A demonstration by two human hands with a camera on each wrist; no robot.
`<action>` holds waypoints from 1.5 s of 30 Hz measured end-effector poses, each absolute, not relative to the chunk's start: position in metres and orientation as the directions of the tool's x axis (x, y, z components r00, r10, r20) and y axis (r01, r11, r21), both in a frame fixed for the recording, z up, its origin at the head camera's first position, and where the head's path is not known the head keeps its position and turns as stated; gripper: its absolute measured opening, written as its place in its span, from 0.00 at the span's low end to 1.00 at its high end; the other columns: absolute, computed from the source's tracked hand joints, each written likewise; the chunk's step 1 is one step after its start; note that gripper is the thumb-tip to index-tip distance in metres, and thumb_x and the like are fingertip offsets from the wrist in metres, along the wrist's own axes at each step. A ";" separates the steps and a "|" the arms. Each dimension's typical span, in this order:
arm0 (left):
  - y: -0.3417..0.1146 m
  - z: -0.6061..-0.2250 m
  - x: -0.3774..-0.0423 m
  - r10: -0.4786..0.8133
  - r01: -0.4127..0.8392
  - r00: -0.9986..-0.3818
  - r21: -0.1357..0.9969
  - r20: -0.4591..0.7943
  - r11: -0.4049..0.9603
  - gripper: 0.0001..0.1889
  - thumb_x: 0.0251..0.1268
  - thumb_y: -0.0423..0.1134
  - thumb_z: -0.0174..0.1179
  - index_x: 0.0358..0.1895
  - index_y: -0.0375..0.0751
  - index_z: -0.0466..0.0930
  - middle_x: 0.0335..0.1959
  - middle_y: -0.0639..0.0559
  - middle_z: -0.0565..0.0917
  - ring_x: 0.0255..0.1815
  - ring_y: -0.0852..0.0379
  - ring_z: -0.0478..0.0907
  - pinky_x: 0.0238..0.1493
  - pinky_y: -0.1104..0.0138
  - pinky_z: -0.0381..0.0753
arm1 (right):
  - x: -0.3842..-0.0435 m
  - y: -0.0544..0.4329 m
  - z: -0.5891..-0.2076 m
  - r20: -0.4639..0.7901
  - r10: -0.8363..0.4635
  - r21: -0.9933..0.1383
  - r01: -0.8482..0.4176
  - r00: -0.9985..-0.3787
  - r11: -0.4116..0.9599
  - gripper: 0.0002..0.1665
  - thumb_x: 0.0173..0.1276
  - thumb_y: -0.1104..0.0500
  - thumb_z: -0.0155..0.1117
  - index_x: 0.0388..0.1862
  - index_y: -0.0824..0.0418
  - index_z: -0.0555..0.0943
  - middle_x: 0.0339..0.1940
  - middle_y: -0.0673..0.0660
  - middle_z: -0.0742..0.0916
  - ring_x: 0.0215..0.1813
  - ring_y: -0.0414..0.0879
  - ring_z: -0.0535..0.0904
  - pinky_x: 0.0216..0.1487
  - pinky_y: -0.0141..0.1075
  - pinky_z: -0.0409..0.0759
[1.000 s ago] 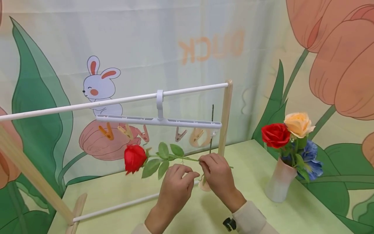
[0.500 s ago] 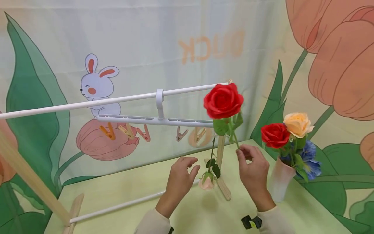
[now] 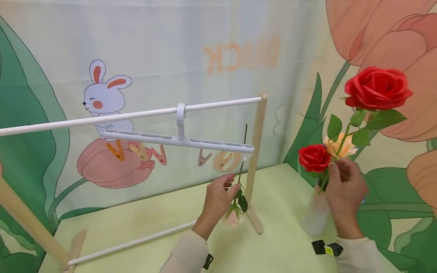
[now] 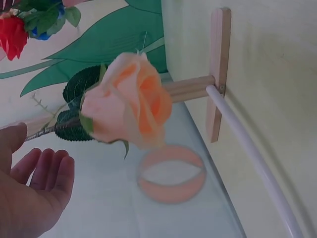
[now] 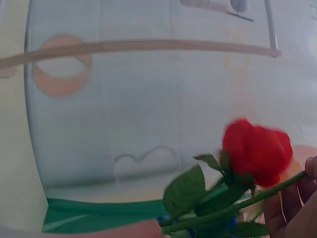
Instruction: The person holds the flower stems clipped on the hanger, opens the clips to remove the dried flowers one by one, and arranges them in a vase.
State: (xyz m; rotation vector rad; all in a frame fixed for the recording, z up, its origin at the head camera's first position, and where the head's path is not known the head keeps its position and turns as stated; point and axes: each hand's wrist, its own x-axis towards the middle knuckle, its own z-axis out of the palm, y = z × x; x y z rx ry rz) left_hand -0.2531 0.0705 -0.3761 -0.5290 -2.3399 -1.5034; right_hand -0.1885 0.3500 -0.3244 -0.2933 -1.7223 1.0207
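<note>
My right hand (image 3: 346,193) pinches the green stem of a long-stemmed red rose (image 3: 377,88), its bloom upright. The lower end of its stem (image 5: 223,213) is at the mouth of a white vase (image 3: 315,214), beside the pinkish rim; whether it is inside I cannot tell. Another red rose (image 3: 314,157) and a yellow-orange rose (image 3: 341,146) stand in that vase. Fingers loosely bent, my left hand (image 3: 218,197) is beside a peach rose (image 4: 126,101) hanging upside down by its stem. The thumb overlaps that stem in view; contact is unclear.
A grey clip hanger (image 3: 181,141) hangs from the white bar (image 3: 136,115) of a wooden stand (image 3: 257,151). Several coloured clips, one of them orange (image 3: 115,149), dangle beneath it. The stand's foot (image 3: 254,220) rests on the pale green table (image 3: 273,250).
The right hand has carried the red rose from below the hanger to the vase on the right, turning the bloom upright. My left hand has shifted slightly right, towards the hanging peach rose.
</note>
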 end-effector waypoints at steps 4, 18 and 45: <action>0.074 -0.378 -0.256 0.113 0.463 -0.883 0.805 0.456 0.372 0.11 0.65 0.34 0.68 0.49 0.37 0.87 0.43 0.46 0.91 0.42 0.51 0.89 0.44 0.65 0.87 | -0.193 0.358 -0.319 0.647 0.664 -0.761 -0.261 -0.375 0.594 0.17 0.75 0.55 0.62 0.53 0.66 0.83 0.35 0.23 0.77 0.39 0.22 0.73 0.42 0.22 0.69; 0.086 -0.378 -0.261 0.065 0.439 -0.892 0.821 0.448 0.365 0.07 0.63 0.34 0.70 0.43 0.40 0.89 0.35 0.49 0.92 0.36 0.56 0.89 0.39 0.71 0.85 | -0.205 0.381 -0.341 0.578 0.652 -0.754 -0.015 -0.491 0.657 0.19 0.74 0.55 0.58 0.55 0.65 0.82 0.42 0.61 0.89 0.32 0.15 0.65 0.43 0.30 0.68; 0.094 -0.372 -0.257 0.091 0.398 -0.915 0.846 0.393 0.355 0.05 0.62 0.33 0.70 0.41 0.41 0.90 0.35 0.49 0.92 0.36 0.56 0.88 0.39 0.69 0.85 | -0.187 0.404 -0.325 0.547 0.321 -0.522 -0.015 -0.773 0.853 0.14 0.71 0.64 0.50 0.34 0.76 0.76 0.34 0.76 0.83 0.37 0.72 0.79 0.33 0.59 0.74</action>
